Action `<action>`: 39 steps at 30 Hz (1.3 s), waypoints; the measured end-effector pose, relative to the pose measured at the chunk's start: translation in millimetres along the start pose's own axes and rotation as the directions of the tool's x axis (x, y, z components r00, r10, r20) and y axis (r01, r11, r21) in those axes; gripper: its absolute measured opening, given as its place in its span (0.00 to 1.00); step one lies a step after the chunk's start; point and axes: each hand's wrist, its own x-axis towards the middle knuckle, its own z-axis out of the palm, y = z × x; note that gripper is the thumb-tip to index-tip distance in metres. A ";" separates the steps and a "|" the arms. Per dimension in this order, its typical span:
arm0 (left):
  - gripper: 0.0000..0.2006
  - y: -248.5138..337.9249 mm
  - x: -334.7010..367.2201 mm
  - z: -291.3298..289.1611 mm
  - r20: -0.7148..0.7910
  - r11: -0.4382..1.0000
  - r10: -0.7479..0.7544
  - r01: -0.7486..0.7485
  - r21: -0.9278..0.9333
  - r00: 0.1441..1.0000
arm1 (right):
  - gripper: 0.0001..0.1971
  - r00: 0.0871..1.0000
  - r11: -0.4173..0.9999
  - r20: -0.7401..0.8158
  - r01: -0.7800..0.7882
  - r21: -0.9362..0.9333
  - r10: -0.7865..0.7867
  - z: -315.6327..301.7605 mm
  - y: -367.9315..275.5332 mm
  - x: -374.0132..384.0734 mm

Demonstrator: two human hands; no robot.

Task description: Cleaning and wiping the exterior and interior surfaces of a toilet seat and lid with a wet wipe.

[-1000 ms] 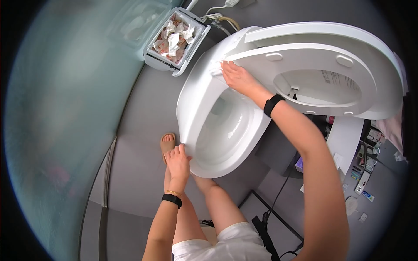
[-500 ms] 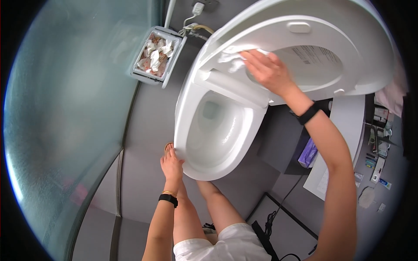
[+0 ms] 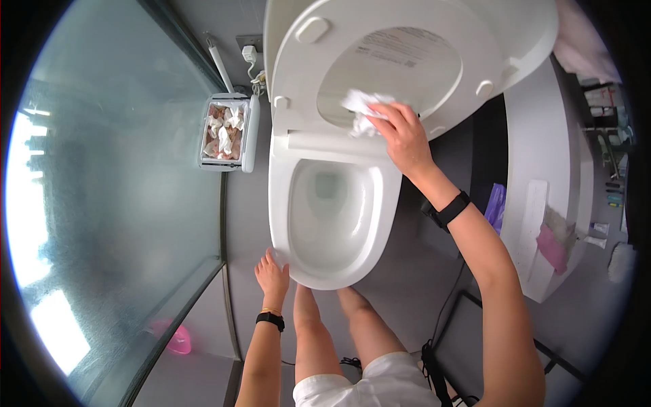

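Note:
A white toilet bowl [image 3: 332, 268] stands before me, its seat [image 3: 400, 13] and lid [image 3: 529, 27] raised. My right hand [image 3: 407, 144] pinches a crumpled white tissue [image 3: 366, 108] in front of the lower part of the seat's opening. Whether the tissue touches the seat I cannot tell. Beside the bowl's front left rim is my left hand [image 3: 272, 278], fingers stretched out and nothing held; it seems to rest against the bowl's outer side. Some water shows at the bottom of the bowl.
An uncovered bin [image 3: 249, 136] with used tissues stands left of the toilet, below a plug [image 3: 249, 53] and cord. A frosted glass panel [image 3: 135, 169] fills the left. At right are a white counter [image 3: 536, 136], a purple packet [image 3: 496, 207] and a pink-and-grey cloth [image 3: 555, 244].
My view has turned and shifted. The right hand, with the tissue, has moved from the seat's left hinge side across to its lower middle. My left hand stays by the bowl's front left.

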 end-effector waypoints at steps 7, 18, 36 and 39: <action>0.28 0.4 -6.8 -41.6 -0.065 0.989 0.145 -0.145 0.005 0.987 | 0.11 0.888 0.946 -0.331 0.278 -0.166 -0.319 38.2 -31.6 101.8; 0.20 120.7 19.0 -246.8 -0.436 0.888 0.460 -0.408 0.213 0.773 | 0.03 0.990 0.982 0.115 -0.054 -0.184 0.076 62.5 26.0 -78.6; 0.36 218.8 135.0 -282.5 -0.665 0.676 0.534 -0.736 -0.034 0.522 | 0.20 0.418 0.523 -0.316 -0.635 0.568 0.852 -66.5 68.9 -30.1; 0.36 215.4 140.8 -272.8 -0.605 0.678 0.503 -0.716 -0.167 0.617 | 0.19 0.483 0.503 -0.222 -0.596 0.626 0.847 -77.0 79.6 -43.6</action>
